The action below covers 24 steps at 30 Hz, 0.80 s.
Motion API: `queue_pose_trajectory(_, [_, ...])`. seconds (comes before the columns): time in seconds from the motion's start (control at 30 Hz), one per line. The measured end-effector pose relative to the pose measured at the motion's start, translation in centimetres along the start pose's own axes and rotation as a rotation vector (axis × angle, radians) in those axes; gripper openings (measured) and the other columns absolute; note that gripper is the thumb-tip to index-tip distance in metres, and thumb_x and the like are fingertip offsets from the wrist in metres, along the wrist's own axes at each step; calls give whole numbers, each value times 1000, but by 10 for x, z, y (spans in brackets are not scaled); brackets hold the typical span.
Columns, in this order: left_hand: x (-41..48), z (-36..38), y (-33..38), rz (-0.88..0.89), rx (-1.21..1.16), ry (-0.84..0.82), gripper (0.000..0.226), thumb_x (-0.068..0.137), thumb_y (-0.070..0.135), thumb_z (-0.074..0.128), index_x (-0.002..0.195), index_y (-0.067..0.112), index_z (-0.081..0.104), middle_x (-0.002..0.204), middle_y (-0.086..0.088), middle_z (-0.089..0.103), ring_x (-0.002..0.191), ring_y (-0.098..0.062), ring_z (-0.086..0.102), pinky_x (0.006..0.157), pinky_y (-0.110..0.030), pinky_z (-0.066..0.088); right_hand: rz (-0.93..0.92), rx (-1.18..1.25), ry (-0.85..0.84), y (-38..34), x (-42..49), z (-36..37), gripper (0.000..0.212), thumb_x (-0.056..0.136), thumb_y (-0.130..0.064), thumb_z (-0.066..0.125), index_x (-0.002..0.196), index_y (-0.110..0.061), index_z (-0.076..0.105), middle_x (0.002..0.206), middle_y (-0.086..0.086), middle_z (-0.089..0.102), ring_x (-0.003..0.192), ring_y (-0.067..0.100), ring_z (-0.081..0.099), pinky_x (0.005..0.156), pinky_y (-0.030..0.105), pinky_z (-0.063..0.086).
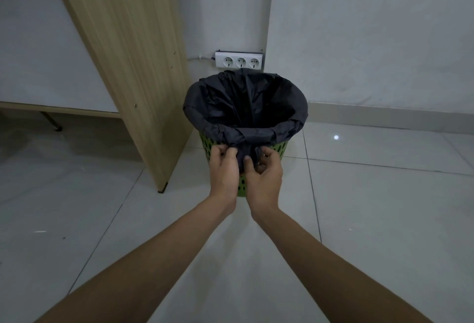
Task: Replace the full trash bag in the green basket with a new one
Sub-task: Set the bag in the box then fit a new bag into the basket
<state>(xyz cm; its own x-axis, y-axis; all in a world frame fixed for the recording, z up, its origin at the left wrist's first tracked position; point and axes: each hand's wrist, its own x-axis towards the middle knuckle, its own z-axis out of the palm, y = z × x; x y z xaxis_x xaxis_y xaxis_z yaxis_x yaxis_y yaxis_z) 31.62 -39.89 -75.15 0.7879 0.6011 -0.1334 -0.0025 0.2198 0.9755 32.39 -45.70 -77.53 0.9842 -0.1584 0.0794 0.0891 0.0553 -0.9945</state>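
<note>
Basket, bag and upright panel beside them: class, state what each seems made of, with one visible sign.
Green basket: likely moulded plastic, matte, regular oval holes. Black bag: thin plastic film, crumpled folds, slight sheen. Panel: probably laminated board, uniform straight grain, exposed screw heads.

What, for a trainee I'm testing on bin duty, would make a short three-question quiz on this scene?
1. True or false: the black bag has been lifted out of the green basket.
2. What do the left hand and right hand pinch? A the basket's wall; B the bag's bunched edge at the near rim; C nothing.
3. Fill in: the white power strip on the wall shows ___ sockets.
Key: 1 false, the bag lines the basket; 2 B; 3 three.
</note>
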Motion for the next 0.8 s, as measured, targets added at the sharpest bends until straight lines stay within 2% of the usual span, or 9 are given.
queue_pose_trajectory(0.07, [-1, 1, -1, -41, -26, -17, 11, 100, 22, 49, 95, 12, 48, 98, -6, 60, 88, -16, 59, 77, -29, 50, -54, -51, -16, 0, -4, -1, 27, 97, -6, 60, 122, -16, 60, 113, 0, 67, 104, 14, 64, 93, 24, 53])
queue_pose_trajectory(0.13, [1, 3, -2, -80, -32, -18, 14, 100, 26, 53, 94, 14, 49, 101, -9, 63, 92, -19, 62, 83, -34, 54, -82, -85, -6, 2, -7, -1, 30, 98, -5, 58, 127, -11, 62, 116, 0, 67, 108, 13, 63, 98, 24, 51])
queue_pose_trajectory(0.27, [7, 9, 3, -171, -85, -36, 11, 95, 16, 59, 97, 15, 49, 106, -14, 63, 96, -26, 65, 91, -44, 56, -146, -133, -15, 7, -9, -2, 27, 97, -4, 58, 123, -8, 66, 113, 6, 69, 105, 15, 65, 98, 30, 52])
queue_pose_trajectory(0.37, [12, 12, 7, -212, -130, -92, 18, 94, 8, 57, 107, 17, 50, 117, -18, 63, 104, -32, 66, 93, -49, 55, -325, -198, -21, 11, -11, -6, 22, 95, -2, 59, 114, -6, 70, 105, 6, 69, 98, 17, 65, 93, 34, 54])
queue_pose_trajectory(0.5, [12, 12, 15, -230, -154, -212, 32, 99, 2, 45, 126, 18, 45, 113, -17, 69, 91, -23, 74, 85, -39, 60, -536, -338, -60, 18, -8, -10, 25, 92, -6, 58, 113, 0, 71, 104, 12, 67, 92, 20, 65, 85, 29, 54])
queue_pose_trajectory(0.63, [12, 10, 19, -255, -123, -211, 28, 101, 5, 44, 125, 20, 46, 102, -11, 70, 80, -16, 71, 73, -29, 60, -669, -432, -101, 28, -3, -19, 24, 91, -11, 59, 108, -1, 73, 103, 10, 63, 93, 21, 61, 83, 30, 52])
queue_pose_trajectory(0.7, [13, 10, 17, -274, -161, -190, 23, 102, 4, 44, 120, 18, 48, 86, -7, 66, 73, -17, 67, 78, -33, 56, -492, -331, -45, 21, -5, -20, 18, 91, -20, 59, 92, -8, 72, 97, 4, 57, 89, 19, 57, 79, 33, 51])
queue_pose_trajectory(0.77, [14, 10, 15, -295, -230, -166, 18, 101, 1, 46, 111, 15, 51, 80, -5, 65, 69, -15, 63, 80, -35, 54, -87, -64, -10, 3, -4, -19, 17, 95, -25, 60, 86, -11, 65, 92, 0, 60, 83, 13, 59, 75, 29, 50])
queue_pose_trajectory(0.8, [13, 10, 14, -307, -256, -161, 16, 100, 1, 47, 108, 14, 52, 81, -5, 65, 67, -14, 62, 75, -34, 53, 104, 83, -24, -6, 0, -19, 16, 97, -26, 62, 89, -12, 63, 89, -1, 64, 79, 9, 60, 73, 26, 50])
